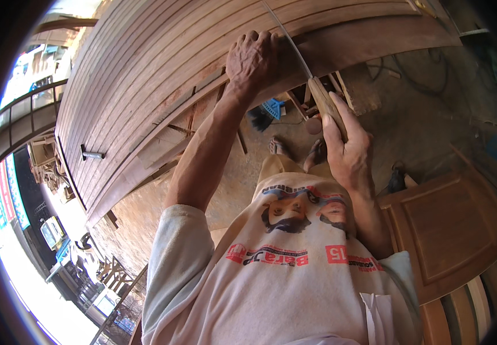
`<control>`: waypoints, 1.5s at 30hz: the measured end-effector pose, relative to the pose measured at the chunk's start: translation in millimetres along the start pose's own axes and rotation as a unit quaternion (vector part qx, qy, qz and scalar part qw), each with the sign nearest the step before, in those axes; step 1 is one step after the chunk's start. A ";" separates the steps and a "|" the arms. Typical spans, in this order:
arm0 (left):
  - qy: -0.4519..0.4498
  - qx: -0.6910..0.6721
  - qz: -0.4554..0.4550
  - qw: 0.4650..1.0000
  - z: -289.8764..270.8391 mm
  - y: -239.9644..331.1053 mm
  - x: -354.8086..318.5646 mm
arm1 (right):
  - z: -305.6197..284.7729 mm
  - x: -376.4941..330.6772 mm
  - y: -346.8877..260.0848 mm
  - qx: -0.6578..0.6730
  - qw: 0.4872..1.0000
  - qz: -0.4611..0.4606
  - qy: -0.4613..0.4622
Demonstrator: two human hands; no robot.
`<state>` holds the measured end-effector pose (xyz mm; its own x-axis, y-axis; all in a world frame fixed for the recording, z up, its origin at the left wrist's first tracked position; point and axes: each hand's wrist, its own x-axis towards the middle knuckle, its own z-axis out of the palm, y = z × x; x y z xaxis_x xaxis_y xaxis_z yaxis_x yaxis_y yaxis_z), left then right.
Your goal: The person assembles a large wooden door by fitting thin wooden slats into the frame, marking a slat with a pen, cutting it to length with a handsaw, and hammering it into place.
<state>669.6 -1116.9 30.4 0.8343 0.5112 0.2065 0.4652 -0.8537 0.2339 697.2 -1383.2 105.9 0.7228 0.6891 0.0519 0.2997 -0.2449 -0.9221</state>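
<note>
- At the top, over the planked wood (162,69): one tool (317,92), made of one wooden handle and one long thin blade (290,41), seen nearly edge-on. Blade points up and left; can't tell whether it touches the wood.
- Right hand (349,141): one, clamped on the handle, thumb and one finger laid along it.
- Left hand (253,57): one, on the planked wood just left of the blade, knuckles up, fingers curled close together; can't tell whether they grip anything.
- Planks: many narrow strips, side by side, too many to count surely.
- Metal tool (92,154): one, lying on the planks, far left.
- Blue plastic head (272,108): one, on the floor below the planks, dark bristles (260,119) beside it.
- Bare feet (278,146): two, below the hands.
- Brown wooden panel (446,230): one, lower right, several slats (478,305) below it.
- Shirt (294,287): one, pale, printed.
</note>
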 end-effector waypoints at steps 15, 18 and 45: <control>0.002 0.002 0.000 1.000 0.9 -4.4 -1.8 | -7.3 -22.8 -1.3 -0.043 0.998 -0.039 0.034; 0.007 -0.029 -0.020 0.999 1.0 2.0 2.4 | -11.4 -24.6 1.1 0.002 0.999 -0.025 0.022; -0.007 -0.013 0.025 1.000 -4.3 2.8 -1.0 | 10.3 4.0 12.5 -0.036 0.997 -0.064 0.024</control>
<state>668.8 -1119.4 34.9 0.8608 0.4661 0.2044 0.4150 -0.8753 0.2481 697.4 -1376.5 90.6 0.7041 0.6850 0.1873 0.4343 -0.2066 -0.8767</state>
